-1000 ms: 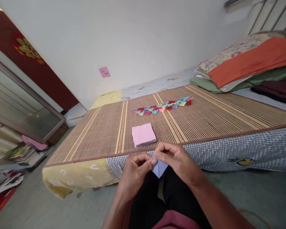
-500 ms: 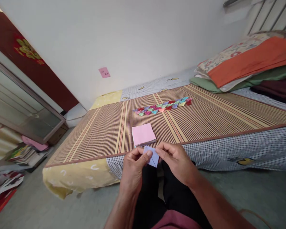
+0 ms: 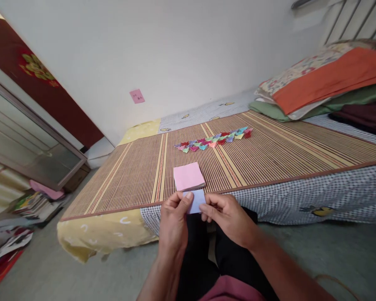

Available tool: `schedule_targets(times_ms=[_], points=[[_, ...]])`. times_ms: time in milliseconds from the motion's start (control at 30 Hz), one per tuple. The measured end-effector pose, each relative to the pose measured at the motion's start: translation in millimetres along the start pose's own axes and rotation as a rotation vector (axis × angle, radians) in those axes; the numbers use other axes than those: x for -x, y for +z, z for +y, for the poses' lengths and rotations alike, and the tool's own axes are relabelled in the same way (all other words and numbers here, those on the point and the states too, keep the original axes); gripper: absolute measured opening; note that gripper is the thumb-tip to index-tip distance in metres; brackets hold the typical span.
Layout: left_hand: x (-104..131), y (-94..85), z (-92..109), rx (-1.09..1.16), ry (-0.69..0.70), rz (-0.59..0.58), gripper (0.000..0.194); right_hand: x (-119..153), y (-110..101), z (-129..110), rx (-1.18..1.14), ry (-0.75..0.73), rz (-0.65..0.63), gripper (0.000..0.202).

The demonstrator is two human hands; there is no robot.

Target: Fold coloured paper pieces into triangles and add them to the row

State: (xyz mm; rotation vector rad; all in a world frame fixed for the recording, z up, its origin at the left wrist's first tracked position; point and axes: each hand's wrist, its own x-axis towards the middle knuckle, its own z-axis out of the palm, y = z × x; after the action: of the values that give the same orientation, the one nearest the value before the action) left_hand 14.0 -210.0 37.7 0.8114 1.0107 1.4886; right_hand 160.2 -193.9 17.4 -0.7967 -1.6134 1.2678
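A small piece of folded lavender paper (image 3: 196, 201) is held between my two hands, just off the bed's front edge and above my lap. My left hand (image 3: 176, 212) pinches its left side, thumb on top. At its lower right corner, the thumb and fingers of my right hand (image 3: 229, 215) grip it. Just beyond the paper, a stack of square paper with a pink sheet on top (image 3: 189, 176) lies on the bed mat. Farther back, several small folded paper shapes (image 3: 213, 140) in many colours lie in rows.
A striped bamboo mat (image 3: 128, 179) covers the bed. Folded bedding and an orange-banded pillow (image 3: 329, 79) are piled at the right. A pink note (image 3: 137, 96) is on the wall. Books (image 3: 37, 205) and papers are stacked on the left side, by a glass-fronted cabinet (image 3: 28, 129).
The lavender paper has gone from a diamond-like angle with a visible crease to a flat, nearly rectangular face. My right fingers have shifted down to its lower right corner.
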Motion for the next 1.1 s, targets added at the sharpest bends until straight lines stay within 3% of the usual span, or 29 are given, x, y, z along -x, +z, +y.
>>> schedule_targets(times_ms=[133, 333, 500, 633, 733, 867, 967, 1100], points=[[1, 5.7, 0, 0.095, -0.127, -0.109, 0.034, 0, -4, -1, 0.029, -0.017, 0.072, 0.037], [1, -0.6, -6, -0.140, 0.084, -0.009, 0.036, 2, -9, 0, 0.007, -0.006, 0.055, 0.030], [1, 0.7, -9, -0.187, 0.132, 0.041, 0.037, 4, -6, -2, 0.036, -0.042, 0.125, 0.028], [1, 0.2, -8, -0.276, 0.239, 0.077, 0.026, 4, -9, -1, 0.117, -0.063, 0.178, 0.032], [3, -1.9, -6, -0.315, 0.300, 0.080, 0.023, 4, -12, -2, 0.136, -0.069, 0.139, 0.030], [7, -0.6, -7, -0.321, 0.295, 0.054, 0.024, 2, -8, -4, -0.002, -0.059, 0.098, 0.018], [10, 4.3, -11, -0.283, 0.238, 0.022, 0.026, 1, 2, -3, -0.041, -0.054, 0.252, 0.025], [13, 9.2, -18, -0.167, 0.089, -0.059, 0.031, 3, 9, 0, 0.141, -0.116, 0.419, 0.029]])
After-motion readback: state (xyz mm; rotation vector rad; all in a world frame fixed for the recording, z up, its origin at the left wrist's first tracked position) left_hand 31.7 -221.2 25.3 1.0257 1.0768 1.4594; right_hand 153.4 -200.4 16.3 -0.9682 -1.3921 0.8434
